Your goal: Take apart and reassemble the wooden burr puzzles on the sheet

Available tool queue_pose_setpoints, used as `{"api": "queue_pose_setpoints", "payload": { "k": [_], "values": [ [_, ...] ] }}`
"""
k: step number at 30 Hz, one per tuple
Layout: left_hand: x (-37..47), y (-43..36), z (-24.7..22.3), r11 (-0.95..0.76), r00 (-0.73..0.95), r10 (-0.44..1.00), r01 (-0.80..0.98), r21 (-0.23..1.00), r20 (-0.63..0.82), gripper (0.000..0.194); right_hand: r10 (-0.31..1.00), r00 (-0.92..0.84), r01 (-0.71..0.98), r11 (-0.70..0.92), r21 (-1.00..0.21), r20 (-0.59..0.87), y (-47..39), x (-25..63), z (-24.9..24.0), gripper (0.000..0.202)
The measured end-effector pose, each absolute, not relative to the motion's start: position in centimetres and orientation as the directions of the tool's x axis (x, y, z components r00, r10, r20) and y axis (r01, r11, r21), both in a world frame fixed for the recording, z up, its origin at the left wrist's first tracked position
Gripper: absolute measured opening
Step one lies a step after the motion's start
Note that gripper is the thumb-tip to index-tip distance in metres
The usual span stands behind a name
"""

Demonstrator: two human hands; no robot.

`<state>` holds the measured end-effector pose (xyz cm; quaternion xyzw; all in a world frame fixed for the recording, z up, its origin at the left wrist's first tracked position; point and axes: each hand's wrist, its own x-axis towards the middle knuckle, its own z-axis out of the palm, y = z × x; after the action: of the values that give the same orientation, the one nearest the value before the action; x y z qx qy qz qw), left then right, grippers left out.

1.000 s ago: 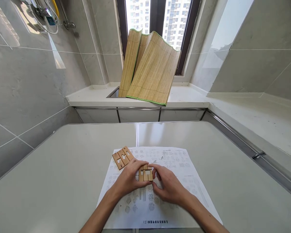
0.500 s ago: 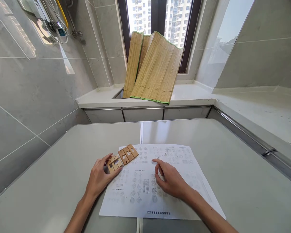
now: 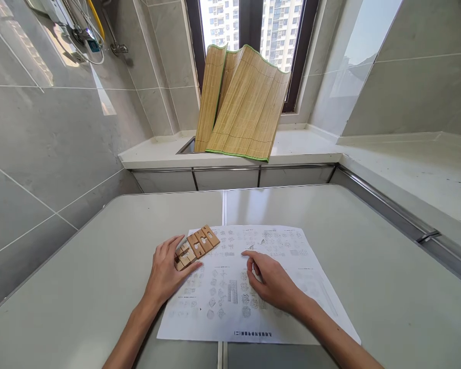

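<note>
My left hand point(image 3: 167, 274) rests at the left edge of the printed sheet point(image 3: 292, 328), thumb and fingers spanning a group of pale notched wooden puzzle pieces point(image 3: 185, 256). These lie against a row of darker flat wooden pieces with cut-out holes point(image 3: 203, 241), at the sheet's upper left corner. Part of the pale group is hidden by the hand. My right hand point(image 3: 271, 279) is over the middle of the sheet with nothing in it. Its index finger stretches out to the printed figures, while the other fingers curl loosely apart from the thumb.
A light grey table point(image 3: 80, 287) with a centre seam carries the sheet. Behind it, a folded bamboo mat point(image 3: 249, 107) leans against the window on a white ledge point(image 3: 307, 148). Tiled walls stand at both sides, with pipes and cables point(image 3: 86, 38) at upper left.
My left hand has moved right and slightly forward, bringing the pale wooden pieces up against the darker row. My right hand stays nearly still, with its index finger on the sheet.
</note>
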<state>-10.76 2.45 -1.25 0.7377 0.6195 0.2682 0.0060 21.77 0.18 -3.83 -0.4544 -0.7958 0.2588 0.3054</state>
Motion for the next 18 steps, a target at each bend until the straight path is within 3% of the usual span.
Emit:
{"api": "queue_pose_setpoints", "payload": {
  "k": [8,18],
  "values": [
    [-8.7,4.0,-0.8,-0.233,0.190,0.965,0.937,0.261,0.179,0.062,0.900,-0.373,0.581,0.416,-0.699,0.225,0.2,21.6,-3.7,0.039],
    [-7.4,5.6,-2.4,-0.333,0.313,0.926,0.941,0.066,0.213,0.047,0.911,-0.346,0.592,0.398,-0.701,0.224,0.2,21.4,-3.6,0.037]
  ]
}}
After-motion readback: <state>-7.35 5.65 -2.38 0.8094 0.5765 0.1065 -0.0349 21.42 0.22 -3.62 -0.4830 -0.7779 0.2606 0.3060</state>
